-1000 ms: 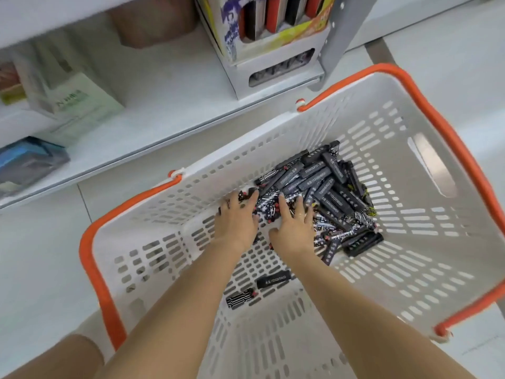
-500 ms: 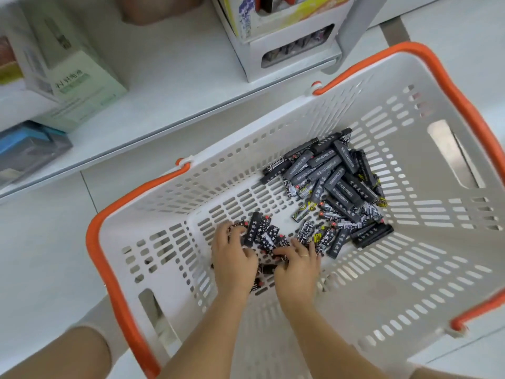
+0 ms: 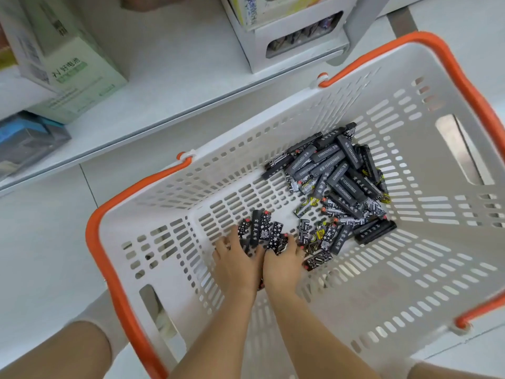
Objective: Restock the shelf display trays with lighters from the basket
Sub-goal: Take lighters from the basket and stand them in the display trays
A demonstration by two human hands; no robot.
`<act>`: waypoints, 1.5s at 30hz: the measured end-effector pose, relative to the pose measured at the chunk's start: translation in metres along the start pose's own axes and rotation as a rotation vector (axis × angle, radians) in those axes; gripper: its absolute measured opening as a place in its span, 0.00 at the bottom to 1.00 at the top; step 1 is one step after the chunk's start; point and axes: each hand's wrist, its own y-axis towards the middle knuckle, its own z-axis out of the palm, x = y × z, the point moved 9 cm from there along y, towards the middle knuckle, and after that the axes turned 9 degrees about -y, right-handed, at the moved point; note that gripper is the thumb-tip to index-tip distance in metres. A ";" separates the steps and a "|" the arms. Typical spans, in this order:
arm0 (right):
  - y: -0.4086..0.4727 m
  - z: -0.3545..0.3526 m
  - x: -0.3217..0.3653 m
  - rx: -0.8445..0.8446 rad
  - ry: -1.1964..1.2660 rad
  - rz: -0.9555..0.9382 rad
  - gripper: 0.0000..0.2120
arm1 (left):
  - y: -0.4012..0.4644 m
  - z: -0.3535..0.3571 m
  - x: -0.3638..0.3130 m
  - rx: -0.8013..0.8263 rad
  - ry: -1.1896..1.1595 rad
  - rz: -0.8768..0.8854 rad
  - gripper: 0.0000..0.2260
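So there's one white slotted basket (image 3: 410, 242) with two orange handles, sitting on the floor just in front of a white shelf (image 3: 169, 86). Inside it is a heap of lighters (image 3: 338, 184), mostly dark grey or black with white print, piled toward the far right corner, too many and too overlapped to count properly, dozens easily. A smaller bunch, maybe six or seven patterned ones (image 3: 262, 231), sits apart from the heap, near the middle of the basket floor.

Both hands are down in there side by side, touching. The left hand (image 3: 235, 266) and right hand (image 3: 282, 265) have their fingers curled around that smaller bunch, gathering it between them.

Up on the shelf: one white display tray (image 3: 295, 42) with lighters showing through its front slot, one green-and-white box (image 3: 68, 72), and one blue packet (image 3: 24, 138).
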 end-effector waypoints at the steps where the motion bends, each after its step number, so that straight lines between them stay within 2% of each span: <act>1: 0.000 0.001 -0.001 -0.005 0.032 -0.003 0.30 | -0.002 0.004 0.003 0.019 -0.032 -0.017 0.31; 5: 0.005 -0.003 -0.005 -0.005 0.142 0.034 0.27 | 0.003 0.005 0.004 0.011 -0.282 -0.026 0.26; 7: 0.010 -0.005 0.004 0.008 0.146 -0.025 0.25 | 0.010 0.004 -0.003 0.009 -0.348 -0.029 0.22; 9: 0.016 -0.007 0.019 0.026 0.125 -0.093 0.24 | 0.017 0.008 -0.017 0.057 -0.348 0.010 0.18; 12: 0.025 0.000 0.038 0.111 0.128 -0.095 0.25 | 0.018 0.016 -0.033 0.175 -0.389 0.031 0.16; 15: 0.028 0.008 0.046 0.181 0.103 -0.103 0.28 | 0.017 0.016 -0.036 0.174 -0.288 0.068 0.20; 18: 0.032 0.012 0.040 0.228 0.114 -0.059 0.32 | 0.012 0.022 -0.034 0.197 -0.331 0.065 0.19; 22: 0.028 0.022 0.038 0.333 0.119 -0.074 0.28 | 0.005 0.022 -0.039 0.181 -0.395 0.121 0.17; 27: 0.038 0.016 0.028 0.340 0.179 -0.019 0.25 | -0.015 0.022 -0.038 0.178 -0.385 0.173 0.11; 30: 0.034 0.008 0.012 0.320 0.417 0.116 0.12 | -0.025 0.017 -0.048 0.168 -0.310 0.240 0.11; 33: 0.023 0.005 0.004 0.350 0.711 0.245 0.12 | -0.037 0.004 -0.067 0.150 -0.256 0.333 0.19; 36: 0.008 -0.007 0.024 0.401 0.842 0.208 0.11 | -0.046 -0.017 -0.065 0.096 -0.435 0.222 0.21; 38: 0.000 -0.024 0.038 0.369 0.869 0.153 0.14 | -0.054 -0.030 -0.061 0.094 -0.527 0.201 0.17; 40: -0.012 -0.044 0.051 0.334 0.807 0.050 0.19 | -0.061 -0.041 -0.058 0.133 -0.524 0.208 0.14; 43: -0.035 -0.071 0.061 0.279 0.662 -0.099 0.18 | -0.078 -0.058 -0.059 0.207 -0.460 0.254 0.17; 45: -0.049 -0.085 0.062 0.256 0.658 -0.131 0.19 | -0.092 -0.065 -0.059 0.273 -0.442 0.267 0.20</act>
